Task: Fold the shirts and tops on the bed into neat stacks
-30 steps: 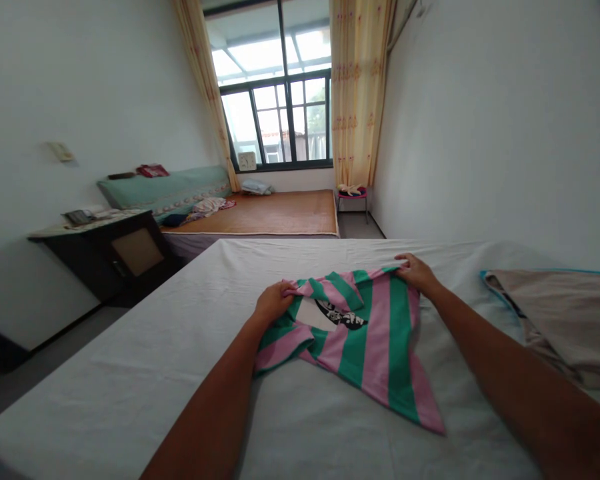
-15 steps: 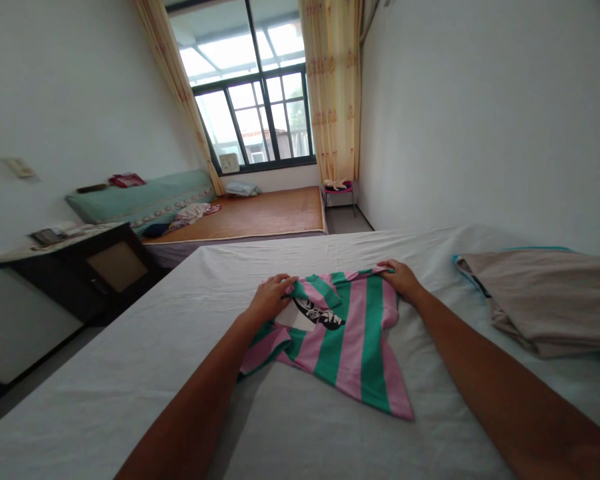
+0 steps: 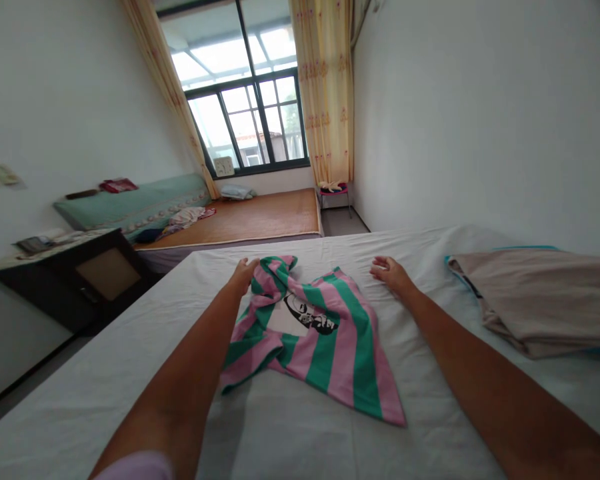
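Observation:
A pink and green striped T-shirt (image 3: pixel 343 347) with a black-and-white face print lies rumpled on the white sheet (image 3: pixel 145 373). My left hand (image 3: pixel 244 275) is at its far left corner, fingers closed on the fabric near the sleeve. That part of the shirt is bunched and slightly raised. To the right of the shirt, my right hand (image 3: pixel 389 272) is held just above the sheet with its fingers apart, touching no cloth.
Folded beige cloth (image 3: pixel 545 293) with a blue edge lies on the right of the sheet. Beyond stands another bed (image 3: pixel 270 217) with a brown mat, under the window. A dark cabinet (image 3: pixel 105 273) is at the left, and a small stool (image 3: pixel 335 191) sits by the curtain.
My right hand has let go of the shirt's far right edge, which has dropped and slid left. My left hand has moved left and away from me, pulling the sleeve part outward.

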A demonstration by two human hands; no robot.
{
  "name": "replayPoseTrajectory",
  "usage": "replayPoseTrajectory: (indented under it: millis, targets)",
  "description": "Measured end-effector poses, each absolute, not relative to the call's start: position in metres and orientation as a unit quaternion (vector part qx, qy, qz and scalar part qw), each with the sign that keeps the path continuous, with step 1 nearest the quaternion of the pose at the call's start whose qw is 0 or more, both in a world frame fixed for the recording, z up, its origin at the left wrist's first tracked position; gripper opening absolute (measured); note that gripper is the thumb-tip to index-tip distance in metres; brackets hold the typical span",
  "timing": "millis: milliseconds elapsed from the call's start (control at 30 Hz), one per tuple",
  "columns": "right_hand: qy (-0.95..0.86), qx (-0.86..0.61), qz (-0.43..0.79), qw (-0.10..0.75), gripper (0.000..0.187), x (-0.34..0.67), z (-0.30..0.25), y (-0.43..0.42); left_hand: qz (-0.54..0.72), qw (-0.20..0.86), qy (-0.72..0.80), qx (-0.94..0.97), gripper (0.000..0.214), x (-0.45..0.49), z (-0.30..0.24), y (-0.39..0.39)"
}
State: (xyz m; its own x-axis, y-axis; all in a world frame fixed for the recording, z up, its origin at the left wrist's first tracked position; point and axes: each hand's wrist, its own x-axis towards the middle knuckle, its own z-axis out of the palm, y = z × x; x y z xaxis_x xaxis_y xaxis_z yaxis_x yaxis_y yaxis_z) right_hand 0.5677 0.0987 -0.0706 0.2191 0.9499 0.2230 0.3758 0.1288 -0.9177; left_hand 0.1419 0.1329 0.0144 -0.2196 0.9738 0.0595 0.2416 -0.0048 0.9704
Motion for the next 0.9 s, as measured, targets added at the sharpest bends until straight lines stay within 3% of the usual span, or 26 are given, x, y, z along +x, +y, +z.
replayPoseTrajectory:
  millis: [167,300,367,500,633,800,900]
  targets:
    - [-0.61,-0.635,0.203,0.428,0.036,0.553,-0.07,0.095,0.409,0.355,0.632,0.555,0.043,0.108,-0.01,0.094]
    - [-0.722,-0.622,0.061,0.296,0.047,0.522,-0.073,0.082,0.362,0.283,0.582,0.671,0.053,0.098,-0.018,0.058]
    - [-0.774,-0.568,0.05,0.275,0.049,0.506,-0.072,0.075,0.337,0.287,0.567,0.695,0.061,0.099,-0.019,0.044]
    - [-0.818,-0.481,0.095,0.301,0.05,0.489,-0.064,0.068,0.295,0.3,0.524,0.741,0.067,0.11,-0.018,0.027]
    - [-0.786,-0.499,0.064,0.36,0.042,0.503,-0.058,0.073,0.252,0.262,0.505,0.783,0.055,0.111,-0.01,0.024]
    - [-0.68,-0.6,0.03,0.42,0.031,0.549,-0.06,0.086,0.195,0.371,0.485,0.768,0.046,0.084,0.004,0.019]
    - [-0.666,-0.629,0.061,0.396,0.027,0.563,-0.065,0.088,0.153,0.417,0.489,0.751,0.044,0.073,0.01,0.015]
